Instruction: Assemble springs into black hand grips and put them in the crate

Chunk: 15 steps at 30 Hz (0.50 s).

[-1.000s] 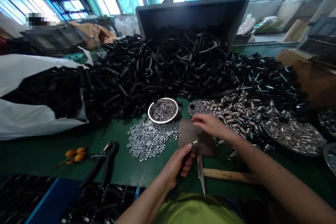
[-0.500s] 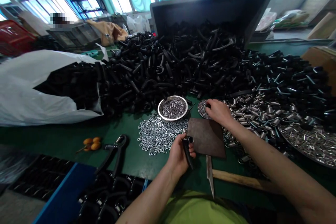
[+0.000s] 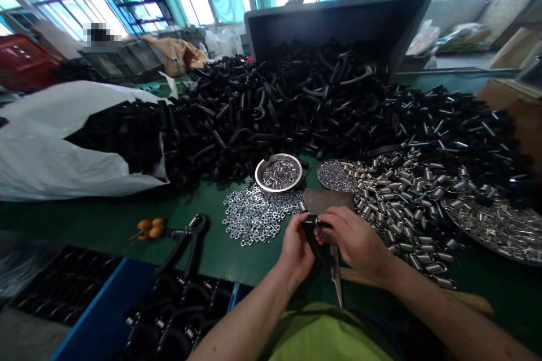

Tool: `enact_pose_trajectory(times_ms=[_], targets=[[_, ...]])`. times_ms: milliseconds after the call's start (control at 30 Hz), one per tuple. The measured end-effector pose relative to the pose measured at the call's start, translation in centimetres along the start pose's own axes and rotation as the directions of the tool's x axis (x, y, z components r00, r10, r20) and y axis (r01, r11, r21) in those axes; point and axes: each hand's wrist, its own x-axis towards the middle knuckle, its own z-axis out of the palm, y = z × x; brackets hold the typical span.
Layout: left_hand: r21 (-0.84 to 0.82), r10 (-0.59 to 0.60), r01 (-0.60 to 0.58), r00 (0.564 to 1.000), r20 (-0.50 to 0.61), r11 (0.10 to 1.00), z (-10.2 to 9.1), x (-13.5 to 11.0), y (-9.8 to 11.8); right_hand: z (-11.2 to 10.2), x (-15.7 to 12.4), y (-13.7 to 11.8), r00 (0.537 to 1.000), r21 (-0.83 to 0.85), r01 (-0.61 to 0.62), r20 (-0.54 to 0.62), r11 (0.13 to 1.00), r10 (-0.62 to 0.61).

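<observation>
My left hand [image 3: 297, 245] is wrapped round a black curved plastic handle [image 3: 314, 240], with a coil spring [image 3: 302, 207] showing at its upper end. Against that same end, my right hand [image 3: 353, 240] is closed in a pinch; whatever its fingertips hold is too small and too covered to make out. Just beyond both hands lies a flat metal plate [image 3: 328, 198], partly hidden by the right hand. Under the right wrist runs the wooden handle [image 3: 468, 300] of a hammer, whose pointed metal head [image 3: 336, 276] lies below the plate.
Loose nuts [image 3: 254, 217] spread left of the hands, beside a steel bowl [image 3: 259, 181] of small metal pins. A dish of tiny parts [image 3: 336, 176] and a heap of springs [image 3: 396, 197] lie right. Black handles [image 3: 271, 107] pile up behind. A blue crate [image 3: 95, 316] stands front left.
My right hand has come back from the dish of tiny parts to the black handle in my left hand. The handle has tilted slightly, and both hands now meet at its upper end.
</observation>
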Motion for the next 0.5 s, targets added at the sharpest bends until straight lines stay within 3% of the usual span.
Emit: enact_pose_trajectory(times_ms=[133, 200, 333, 500], targets=[[0.069, 0.126, -0.122, 0.99, -0.059, 0.99, -0.2, -0.2, -0.4, 0.9, 0.1, -0.1, 0.963, -0.047, -0.269, 0.022, 0.962, 0.27], [0.049, 0.159, -0.155, 0.984, -0.084, 0.987, -0.1, -0.3, -0.4, 1.2, -0.1, -0.3, 0.966, -0.001, -0.257, 0.009, 0.966, 0.257], [-0.028, 0.156, -0.159, 0.984, -0.086, 0.987, 0.7, -0.5, -0.1, 1.4, -0.3, -0.6, 0.986, 0.061, -0.111, -0.116, 0.992, 0.118], [0.016, 0.255, -0.255, 0.965, -0.067, 0.967, 1.0, -0.8, -0.2, 0.8, 0.2, -1.2, 0.931, 0.19, -0.361, 0.025, 0.913, 0.363]])
